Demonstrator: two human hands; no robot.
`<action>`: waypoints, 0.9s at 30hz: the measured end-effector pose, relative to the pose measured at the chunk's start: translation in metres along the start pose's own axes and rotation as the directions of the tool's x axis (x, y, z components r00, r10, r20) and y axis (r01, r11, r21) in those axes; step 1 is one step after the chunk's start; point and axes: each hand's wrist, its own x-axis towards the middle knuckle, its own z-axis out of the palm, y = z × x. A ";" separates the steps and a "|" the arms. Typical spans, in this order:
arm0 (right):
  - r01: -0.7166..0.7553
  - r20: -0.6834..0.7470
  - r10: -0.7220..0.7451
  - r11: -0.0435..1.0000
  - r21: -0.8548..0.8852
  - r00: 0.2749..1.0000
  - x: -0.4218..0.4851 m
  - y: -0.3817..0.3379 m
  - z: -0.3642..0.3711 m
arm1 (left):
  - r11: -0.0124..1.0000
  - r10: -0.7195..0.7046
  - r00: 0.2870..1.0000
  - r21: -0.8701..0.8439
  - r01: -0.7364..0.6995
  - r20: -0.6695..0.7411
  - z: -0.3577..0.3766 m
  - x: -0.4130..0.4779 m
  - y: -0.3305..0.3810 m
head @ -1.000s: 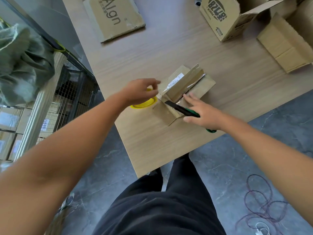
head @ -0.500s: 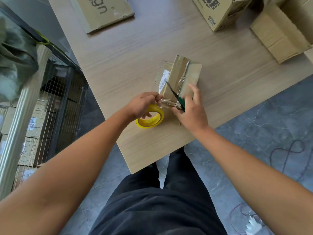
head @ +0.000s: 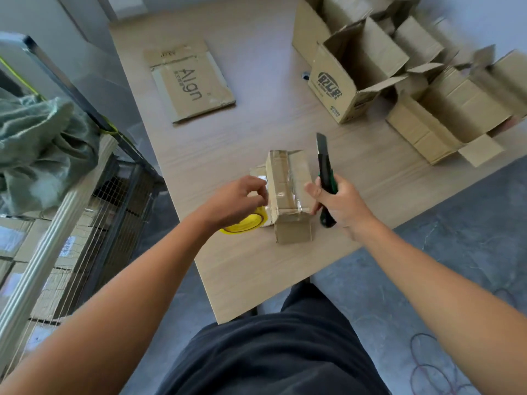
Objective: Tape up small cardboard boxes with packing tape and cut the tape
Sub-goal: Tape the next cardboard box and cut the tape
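Note:
A small cardboard box with shiny clear tape along its top lies near the front edge of the wooden table. My left hand hovers at the box's left side with curled fingers, over a yellow-cored tape roll lying on the table; whether it grips the roll is hidden. My right hand grips a green and black utility knife just right of the box, blade end pointing away from me and lifted off the box.
A flattened carton printed "Align" lies at the back left. Several open cartons crowd the back right. A wire cage with stacked boxes and a green cloth stand to the left. Red cable lies on the floor.
My right hand has pulled the knife off the box and raised it upright at the box's right side. My left hand stayed by the tape roll. The view tilted up.

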 end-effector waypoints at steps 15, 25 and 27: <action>-0.008 -0.166 0.037 0.985 0.170 0.985 0.040 -0.025 -0.003 | 0.999 -0.048 0.997 -0.002 0.048 -0.060 0.002 0.047 0.049; -0.170 -0.256 0.259 0.931 0.323 0.931 0.124 0.015 -0.028 | 0.740 -0.295 0.955 0.639 0.209 0.029 -0.057 0.138 0.024; -0.207 -0.275 0.295 0.928 0.309 0.915 0.140 0.025 -0.025 | 0.724 -0.324 0.946 0.648 0.235 0.019 -0.052 0.160 0.012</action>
